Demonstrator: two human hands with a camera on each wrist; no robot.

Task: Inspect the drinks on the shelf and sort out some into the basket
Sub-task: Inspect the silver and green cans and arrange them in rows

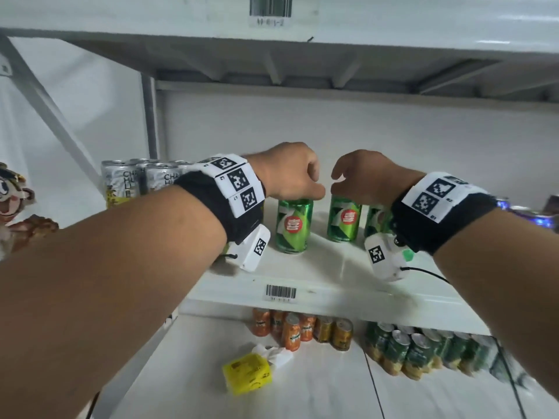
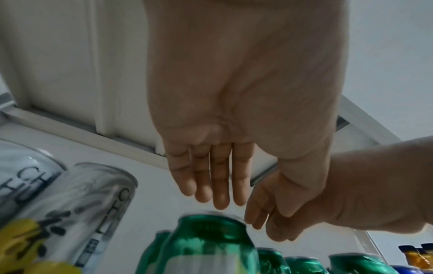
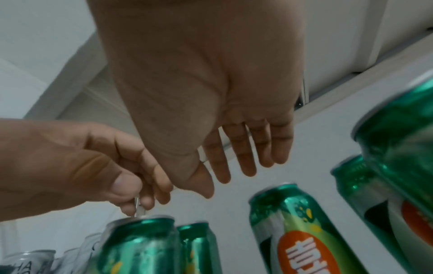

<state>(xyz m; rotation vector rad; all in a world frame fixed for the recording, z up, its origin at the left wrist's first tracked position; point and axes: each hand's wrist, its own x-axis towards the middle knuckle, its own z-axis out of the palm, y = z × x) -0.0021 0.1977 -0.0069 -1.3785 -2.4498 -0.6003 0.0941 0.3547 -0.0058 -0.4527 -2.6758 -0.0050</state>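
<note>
Several green soda cans stand on the white shelf (image 1: 332, 285). My left hand (image 1: 302, 189) is curled over the top of the nearest green can (image 1: 292, 228). In the right wrist view this left hand (image 3: 131, 202) pinches the metal pull tab at the top of that can (image 3: 140, 244) between thumb and fingers. My right hand (image 1: 341, 182) hovers just above a second green can (image 1: 344, 220), fingers relaxed and holding nothing (image 3: 234, 163). A third green can (image 1: 376, 222) is partly hidden behind my right wrist. No basket is in view.
Silver cans (image 1: 136, 179) stand at the shelf's back left. The upper shelf (image 1: 272, 49) hangs close overhead. On the lower shelf are orange cans (image 1: 290, 328), a block of green cans (image 1: 423, 352) and a yellow tissue pack (image 1: 248, 376). A toy figure (image 1: 12, 201) sits far left.
</note>
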